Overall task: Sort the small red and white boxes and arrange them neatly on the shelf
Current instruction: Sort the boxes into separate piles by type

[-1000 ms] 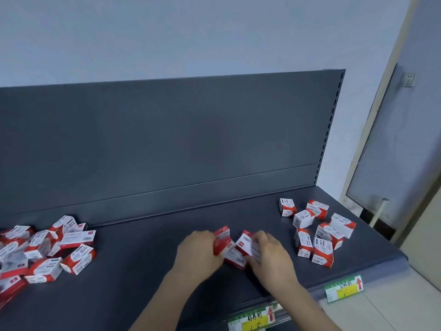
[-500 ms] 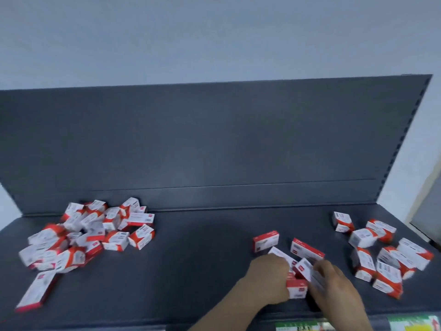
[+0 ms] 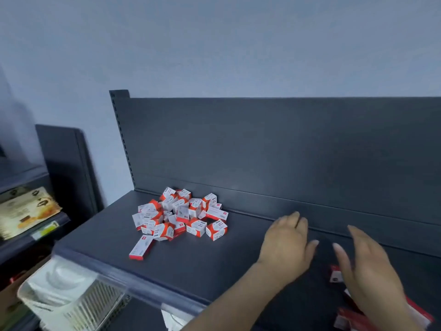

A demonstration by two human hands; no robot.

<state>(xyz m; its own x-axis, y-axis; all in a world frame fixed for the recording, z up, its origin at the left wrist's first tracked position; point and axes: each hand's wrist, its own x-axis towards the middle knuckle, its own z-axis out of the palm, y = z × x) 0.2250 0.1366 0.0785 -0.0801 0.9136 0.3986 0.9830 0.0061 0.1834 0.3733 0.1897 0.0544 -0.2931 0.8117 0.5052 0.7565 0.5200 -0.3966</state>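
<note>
My left hand (image 3: 285,244) is palm down over the dark grey metal shelf (image 3: 214,263), fingers straight, its grip released. I cannot tell whether it touches the surface. My right hand (image 3: 367,266) is just beside it, blurred, fingers stretched, its grip released too. The heap of small red and white cardboard boxes (image 3: 181,215) lies well to the left, near the shelf's upright back panel (image 3: 262,144). One long red and white box (image 3: 141,247) lies flat, apart from the heap, toward the front edge. A few more red and white boxes (image 3: 336,276) show at the lower right, partly hidden behind my right hand. A white plastic basket (image 3: 47,290) sits below the shelf's left corner.
</note>
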